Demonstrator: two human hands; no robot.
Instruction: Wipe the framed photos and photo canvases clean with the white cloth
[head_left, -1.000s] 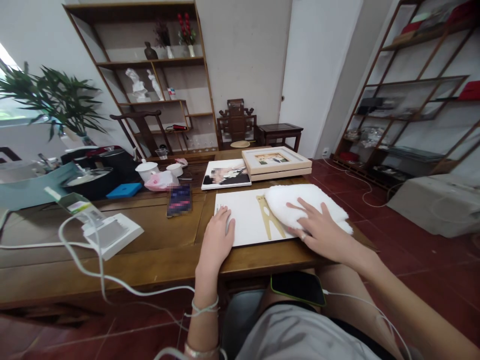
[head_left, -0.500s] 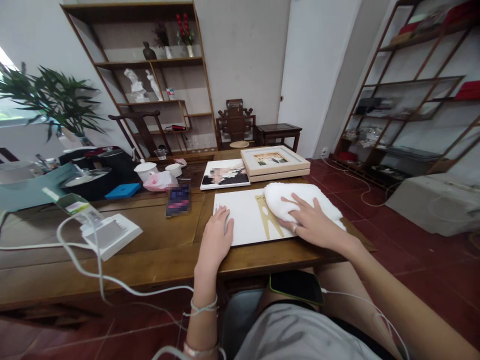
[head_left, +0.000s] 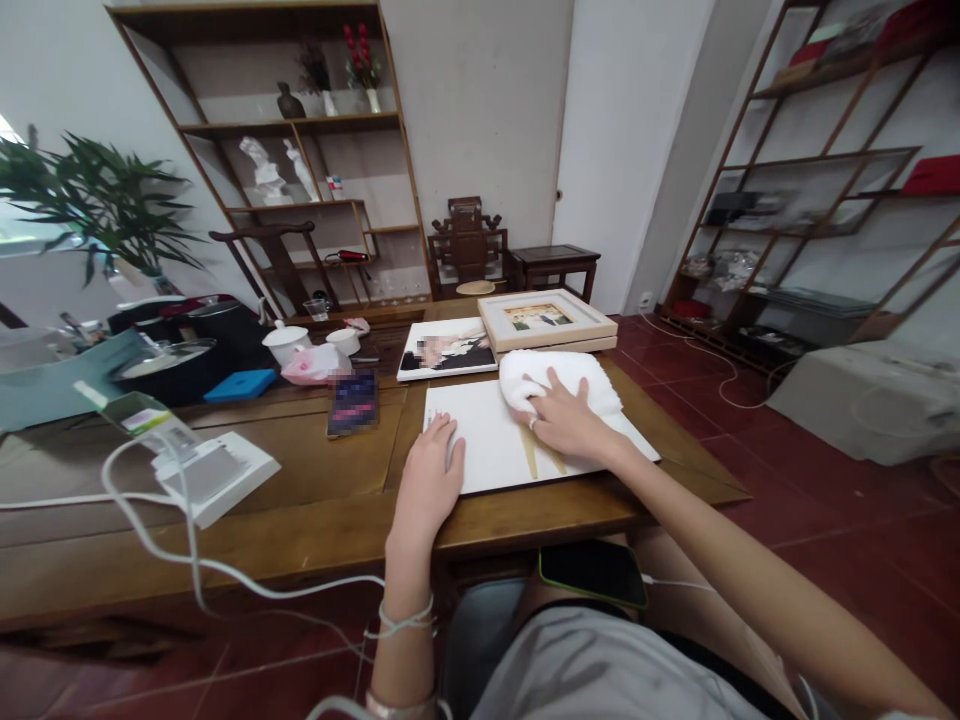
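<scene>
A white board lies flat on the wooden table in front of me. My left hand rests flat on the board's near left corner, fingers stretched out. My right hand presses a white fluffy cloth onto the board's far middle, fingers spread over it. A tan V-shaped stand piece lies on the board, partly hidden under my right hand.
Behind the board lie a photo print and stacked wooden frames. A phone, pink bag, teapot, blue box and white device with cable sit to the left. Another phone rests on my lap.
My right hand has slid the white cloth leftward and away across the board, from its right side to the far middle. The left hand has stayed put.
</scene>
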